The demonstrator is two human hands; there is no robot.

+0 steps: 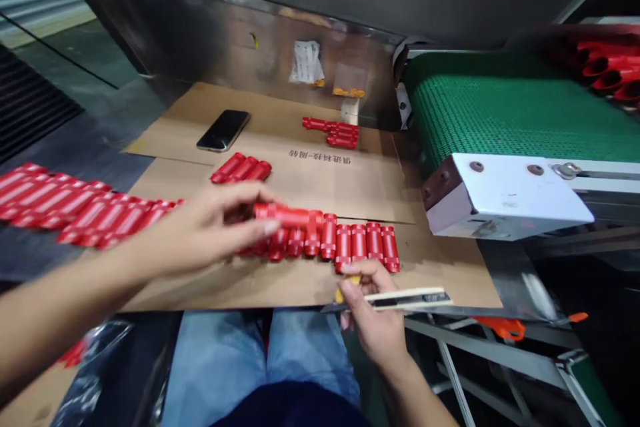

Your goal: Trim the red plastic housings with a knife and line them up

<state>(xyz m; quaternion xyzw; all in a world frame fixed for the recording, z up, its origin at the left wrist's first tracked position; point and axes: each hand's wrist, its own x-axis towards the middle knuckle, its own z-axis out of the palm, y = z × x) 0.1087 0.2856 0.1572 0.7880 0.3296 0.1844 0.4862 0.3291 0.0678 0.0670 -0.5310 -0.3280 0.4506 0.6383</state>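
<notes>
Holds knife (413,297) in right fingers (372,269) and, near one end in left fingers (256,233), red tube (295,216), likely light, stiff, slippery, best pinched mid-length.

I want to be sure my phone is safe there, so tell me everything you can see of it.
The phone lies flat and slantwise on the brown cardboard, dark glossy face up, with rounded corners and a thin, pale, metallic-looking rim. The screen looks unlit. Only the cardboard visibly touches it; a few red tubes lie nearby.
</notes>
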